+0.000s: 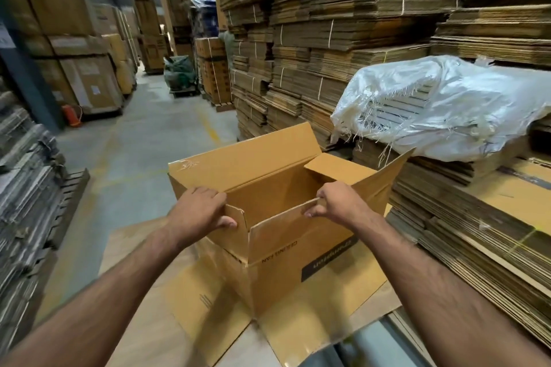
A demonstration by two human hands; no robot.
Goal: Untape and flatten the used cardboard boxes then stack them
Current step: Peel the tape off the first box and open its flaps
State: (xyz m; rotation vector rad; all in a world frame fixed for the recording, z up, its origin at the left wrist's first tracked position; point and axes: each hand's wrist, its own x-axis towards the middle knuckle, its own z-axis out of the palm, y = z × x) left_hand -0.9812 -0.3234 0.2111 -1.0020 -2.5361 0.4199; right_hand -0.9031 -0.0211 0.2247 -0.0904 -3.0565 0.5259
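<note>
Open cardboard box (298,262) stands upright at centre, near, on flattened cardboard sheets (208,301); top flaps raised. Left hand (198,207) grips the near-left top corner of the box, thumb curled over the edge. Right hand (334,201) pinches the near flap's top edge, right of centre. Far flap stands up; right flap angles outward. Right of the box: a low stack of flattened boxes (477,232). Behind that, a white woven sack (447,104) lies over tied cardboard bundles (328,39). Concrete aisle floor (143,134) runs far left.
</note>
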